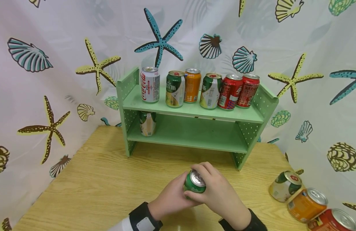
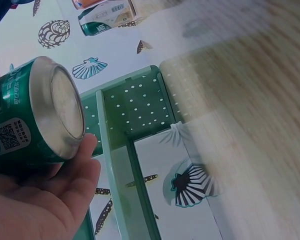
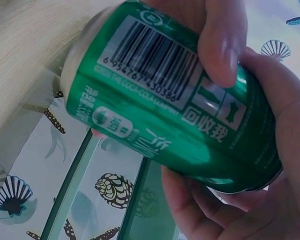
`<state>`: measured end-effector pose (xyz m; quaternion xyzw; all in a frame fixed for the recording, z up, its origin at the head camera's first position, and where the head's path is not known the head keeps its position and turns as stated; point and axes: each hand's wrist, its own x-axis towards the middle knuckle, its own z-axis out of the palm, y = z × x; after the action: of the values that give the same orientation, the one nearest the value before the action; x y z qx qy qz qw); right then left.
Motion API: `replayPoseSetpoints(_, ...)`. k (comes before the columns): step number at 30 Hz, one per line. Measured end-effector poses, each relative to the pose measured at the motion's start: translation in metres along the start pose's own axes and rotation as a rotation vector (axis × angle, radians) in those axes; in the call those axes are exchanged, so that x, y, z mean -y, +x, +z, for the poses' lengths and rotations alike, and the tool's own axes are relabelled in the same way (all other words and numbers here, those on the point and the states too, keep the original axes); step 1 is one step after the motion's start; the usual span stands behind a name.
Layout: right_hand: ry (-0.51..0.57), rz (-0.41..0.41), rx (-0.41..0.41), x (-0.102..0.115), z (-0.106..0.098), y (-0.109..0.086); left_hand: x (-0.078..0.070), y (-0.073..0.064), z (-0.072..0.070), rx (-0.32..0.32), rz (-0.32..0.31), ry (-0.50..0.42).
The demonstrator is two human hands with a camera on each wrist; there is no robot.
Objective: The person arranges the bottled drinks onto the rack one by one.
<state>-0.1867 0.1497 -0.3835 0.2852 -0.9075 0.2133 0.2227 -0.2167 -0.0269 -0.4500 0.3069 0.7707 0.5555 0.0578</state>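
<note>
Here, we see the left hand (image 1: 175, 194) and right hand (image 1: 216, 189) both gripping 1 green can (image 1: 193, 185). Beyond it, we count 7 cans (image 1: 175, 91) on a shelf (image 1: 192, 130).

L hand (image 1: 173, 194) & R hand (image 1: 217, 188) gripped a silver-topped green cylindrical metal can (image 1: 192, 186) over a light wood-grain tbl (image 1: 103, 179), in front of a two-tier green shelf (image 1: 192, 130).

Green barcoded can (image 1: 194, 184), silver top (image 1: 197, 178) up, held midair.
</note>
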Motion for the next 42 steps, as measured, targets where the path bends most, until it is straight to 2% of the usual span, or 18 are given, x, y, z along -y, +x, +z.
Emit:
replayPoseSetpoints(14,-0.003,0.023,0.015,0.0026,0.0015,-0.0008,-0.0005,-0.0008,-0.0019,-0.012,0.038,0.052)
replayPoseSetpoints(29,0.038,0.032,0.022,0.0007,0.002,-0.0051,0.0024,-0.0018,0.0001,-0.022,0.037,0.089)
replayPoseSetpoints(42,0.036,0.041,0.037,0.0001,0.0023,-0.0044,0.0042,-0.0008,0.0,-0.027,0.035,0.087)
